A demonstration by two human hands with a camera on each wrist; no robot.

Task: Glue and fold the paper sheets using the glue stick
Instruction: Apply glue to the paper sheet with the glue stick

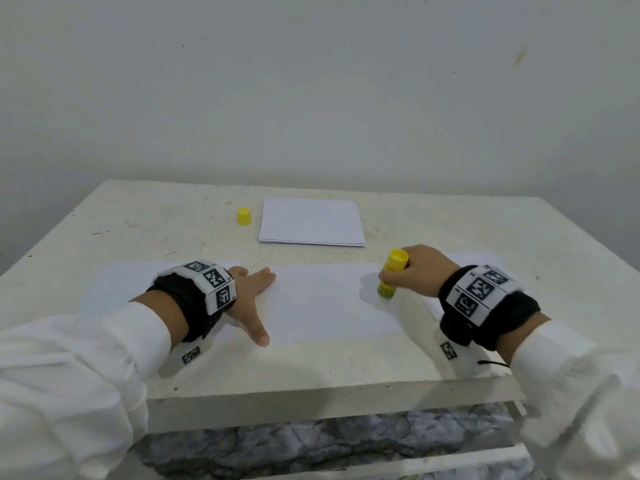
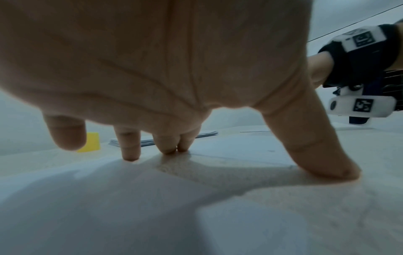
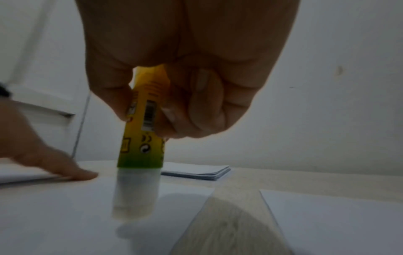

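Observation:
A white paper sheet [image 1: 325, 299] lies flat in the middle of the table. My left hand [image 1: 251, 296] presses its left edge with spread straight fingers [image 2: 322, 155]. My right hand [image 1: 412, 271] grips a yellow and green glue stick [image 1: 391, 275] upright, its uncapped white tip [image 3: 135, 195] down at the sheet's right end. In the right wrist view the thumb and curled fingers wrap the barrel [image 3: 146, 120]. The yellow cap [image 1: 244, 216] stands apart at the back of the table.
A stack of white sheets [image 1: 311, 221] lies at the back centre, beside the cap. More paper lies under my left wrist [image 1: 117, 289] and to the right of my right hand [image 3: 327, 220]. The table's front edge [image 1: 329, 400] is close to my forearms.

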